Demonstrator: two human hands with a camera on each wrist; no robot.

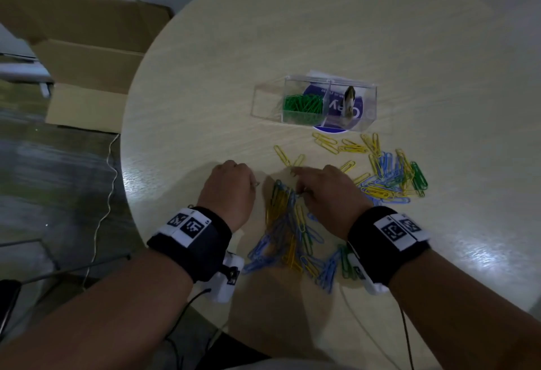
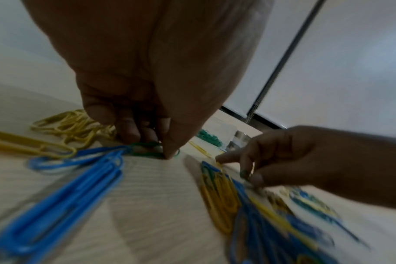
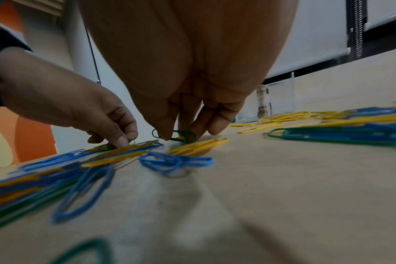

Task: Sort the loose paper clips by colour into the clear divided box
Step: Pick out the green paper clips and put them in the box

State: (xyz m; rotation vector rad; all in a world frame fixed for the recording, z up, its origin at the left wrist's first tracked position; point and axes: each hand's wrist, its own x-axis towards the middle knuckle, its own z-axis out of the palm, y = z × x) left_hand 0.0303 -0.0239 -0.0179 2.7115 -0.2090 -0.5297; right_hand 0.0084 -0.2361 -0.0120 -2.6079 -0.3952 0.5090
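My left hand (image 1: 227, 191) pinches a green paper clip (image 2: 147, 150) against the pale round wooden surface (image 1: 322, 32), and my right hand (image 1: 328, 196) pinches another green paper clip (image 3: 181, 136) just to its right. Between my wrists lies a mixed heap of blue, yellow and green paper clips (image 1: 292, 240). The clear divided plastic box (image 1: 328, 103) sits farther off, with green clips (image 1: 303, 106) in its left compartment.

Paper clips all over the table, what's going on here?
A person is sorting paper clips by colour. The left hand pinches a green clip on the table, and the right hand pinches another green clip. The clear divided box holds green clips in one compartment. Blue, yellow and green clips lie loose.
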